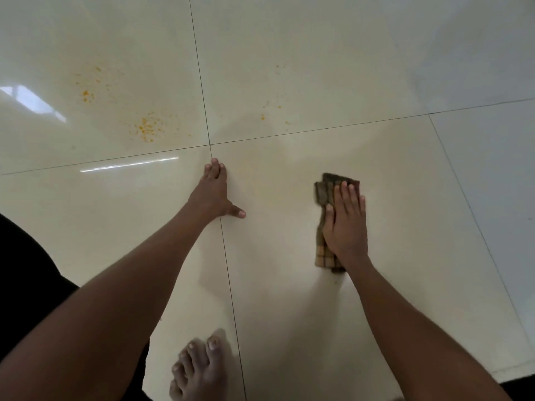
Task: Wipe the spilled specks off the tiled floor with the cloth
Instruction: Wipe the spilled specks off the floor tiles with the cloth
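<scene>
Orange-yellow specks (146,128) lie scattered on the cream tiled floor (390,175), mostly on the far left tile, with a thinner scatter of specks (273,111) on the far middle tile. A brown checked cloth (327,186) lies folded on the near right tile. My right hand (346,224) presses flat on the cloth with straight fingers, covering most of it. My left hand (215,193) rests flat on the floor beside the tile joint, fingers straight, thumb spread out, holding nothing. Both hands are well short of the specks.
My bare foot (199,369) stands on the floor at the bottom middle. Dark clothing (26,273) fills the lower left edge. Dark grout lines cross near my left hand. Bright window glare reflects on the left tiles.
</scene>
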